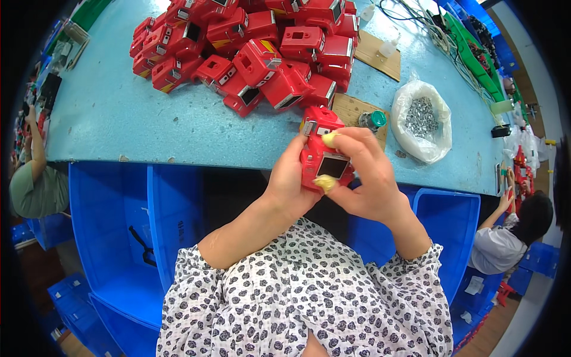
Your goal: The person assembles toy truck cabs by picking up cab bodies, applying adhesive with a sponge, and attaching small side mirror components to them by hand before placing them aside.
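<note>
Just off the table's front edge, a red toy truck body (311, 156) with printed eyes, grey trim and a dark rectangular panel is held in front of me. My left hand (287, 178) is wrapped round its left side and underside. Yellow finger covers sit on the thumb and index finger of my right hand (370, 178). Those two fingertips rest on the truck, one near the eyes and one beside the dark panel, gripping it from the right. Whether a small part lies under them is hidden. Beyond my hands rises a heap of similar red truck bodies (259, 62).
Right of the truck stand a green-capped jar (373, 121) on cardboard and a white bag (410, 146) of small metal parts. Farther back is a small clear bottle (389, 47). Blue bins (113, 238) flank me below the table (101, 134). Two people work at the sides.
</note>
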Action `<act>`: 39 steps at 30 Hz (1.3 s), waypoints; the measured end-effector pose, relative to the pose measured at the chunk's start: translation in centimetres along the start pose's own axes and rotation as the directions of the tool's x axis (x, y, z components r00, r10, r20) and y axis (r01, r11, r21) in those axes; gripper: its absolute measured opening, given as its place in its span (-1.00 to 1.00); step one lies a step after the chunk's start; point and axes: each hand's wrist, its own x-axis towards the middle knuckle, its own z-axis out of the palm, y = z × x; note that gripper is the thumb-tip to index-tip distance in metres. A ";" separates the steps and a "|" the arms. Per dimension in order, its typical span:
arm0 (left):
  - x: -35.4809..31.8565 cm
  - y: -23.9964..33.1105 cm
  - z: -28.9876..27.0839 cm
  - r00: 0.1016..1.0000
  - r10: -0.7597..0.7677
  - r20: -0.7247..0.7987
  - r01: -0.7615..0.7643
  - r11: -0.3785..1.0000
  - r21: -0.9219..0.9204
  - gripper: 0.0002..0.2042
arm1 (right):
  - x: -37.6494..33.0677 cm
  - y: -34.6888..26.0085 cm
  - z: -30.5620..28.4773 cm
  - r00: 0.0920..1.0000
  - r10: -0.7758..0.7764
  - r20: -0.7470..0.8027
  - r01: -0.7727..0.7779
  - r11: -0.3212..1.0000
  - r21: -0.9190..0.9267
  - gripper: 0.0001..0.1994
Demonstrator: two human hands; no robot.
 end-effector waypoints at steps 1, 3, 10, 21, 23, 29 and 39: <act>0.0 0.1 -0.1 1.000 0.001 0.001 -0.001 1.000 0.002 -0.56 | -0.3 0.3 -0.4 1.000 -0.002 -0.002 0.002 1.000 0.000 -0.53; 0.1 0.1 -0.3 0.998 -0.026 0.049 0.025 1.000 0.017 -0.57 | -1.4 1.4 -1.0 0.996 0.033 -0.079 -0.030 0.999 0.044 -0.56; 0.7 0.0 -1.1 0.998 -0.068 0.015 0.069 0.995 -0.074 -0.53 | -6.5 2.6 0.5 0.821 0.571 -0.023 -0.360 0.547 0.756 -0.82; -1.1 -0.4 0.4 0.982 0.062 0.180 -0.093 0.982 0.166 -0.52 | -6.7 0.7 -0.6 0.841 0.454 0.295 -0.418 0.200 0.886 -0.79; -2.6 1.2 0.1 0.939 0.056 0.341 -0.135 0.968 0.213 -0.52 | -6.2 0.5 -1.7 0.874 0.335 0.351 -0.411 0.127 0.903 -0.81; -7.6 8.9 -5.4 0.810 0.388 0.441 -0.587 0.557 0.587 -0.23 | -2.3 -0.9 -1.7 0.832 0.237 0.501 -0.553 0.403 0.729 -0.70; -14.0 32.3 -19.5 -0.028 0.968 0.250 -0.293 -0.247 0.923 -0.50 | -4.1 15.8 -10.6 0.776 0.523 -0.353 -0.602 0.782 -0.164 -0.84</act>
